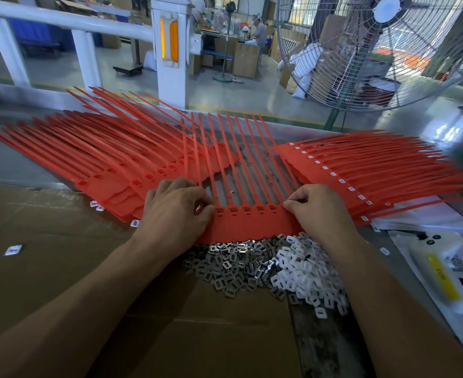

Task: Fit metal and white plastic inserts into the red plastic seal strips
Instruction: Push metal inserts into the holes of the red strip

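Head view — both hands [179,211] [318,211] pinching opposite ends of red seal strip [252,222], tails pointing away, inserts [252,264] just below.

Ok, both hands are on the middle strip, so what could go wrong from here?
The metal inserts and white inserts lie heaped against the red strip; sliding it could scatter or mix them. A stray insert between the tails could get trapped. The left hand hides some pockets, so a miss may go unseen.
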A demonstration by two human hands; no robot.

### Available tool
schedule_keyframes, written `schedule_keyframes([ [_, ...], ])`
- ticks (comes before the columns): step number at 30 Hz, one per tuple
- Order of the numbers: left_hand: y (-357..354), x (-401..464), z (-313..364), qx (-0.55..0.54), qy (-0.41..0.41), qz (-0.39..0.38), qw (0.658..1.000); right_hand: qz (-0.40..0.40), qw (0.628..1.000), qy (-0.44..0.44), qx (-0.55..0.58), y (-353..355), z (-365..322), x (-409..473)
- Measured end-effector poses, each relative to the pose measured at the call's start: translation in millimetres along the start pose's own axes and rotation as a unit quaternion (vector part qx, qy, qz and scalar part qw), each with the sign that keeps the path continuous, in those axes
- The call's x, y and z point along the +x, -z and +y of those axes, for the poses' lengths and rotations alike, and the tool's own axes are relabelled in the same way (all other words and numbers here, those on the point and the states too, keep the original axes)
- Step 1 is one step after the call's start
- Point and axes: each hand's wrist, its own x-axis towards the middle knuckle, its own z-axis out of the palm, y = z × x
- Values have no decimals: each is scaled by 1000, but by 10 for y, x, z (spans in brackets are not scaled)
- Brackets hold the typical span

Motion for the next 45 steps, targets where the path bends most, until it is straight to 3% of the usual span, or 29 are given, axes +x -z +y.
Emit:
schedule_keyframes([
  [16, 0, 0, -9, -2, 2, -7, 1000, 13, 998, 33, 44, 63, -9, -69],
  [18, -4, 1, -13, -2, 2, -7, 1000, -15, 995, 75, 69, 96, -77, -111],
  [23, -10, 5, -17, -4, 2, -6, 1000, -183, 960, 202, 70, 90, -248, -273],
  [29, -21, 6, -7, 2, 4, 4, 1000, -286, 923, 252, 51, 86, -362, -357],
  [45, -6, 12, -10, 1, 5, -5, 1000, -317, 915, 249, 22, 152, -334, -360],
])
